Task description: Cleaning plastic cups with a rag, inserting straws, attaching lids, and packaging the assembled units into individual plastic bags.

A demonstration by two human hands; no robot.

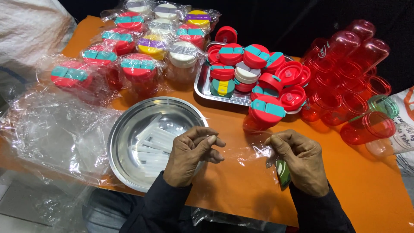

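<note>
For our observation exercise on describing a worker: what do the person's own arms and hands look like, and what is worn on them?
Both arms are covered in long, dark sleeves reaching the wrists. The left hand and right hand are bare: no gloves, and no rings, watch or bracelet can be seen. Fingernails look short and unpainted. No markings show on the sleeves.

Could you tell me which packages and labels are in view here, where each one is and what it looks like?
Clear plastic bag: stretched between the left hand and right hand, transparent and crinkled.
Small card label: under the right hand, green and white.
Bagged jars: far left of the orange table, clear wrappers over multicoloured lids.
Loose clear bags: left edge, a crumpled pile.
</note>
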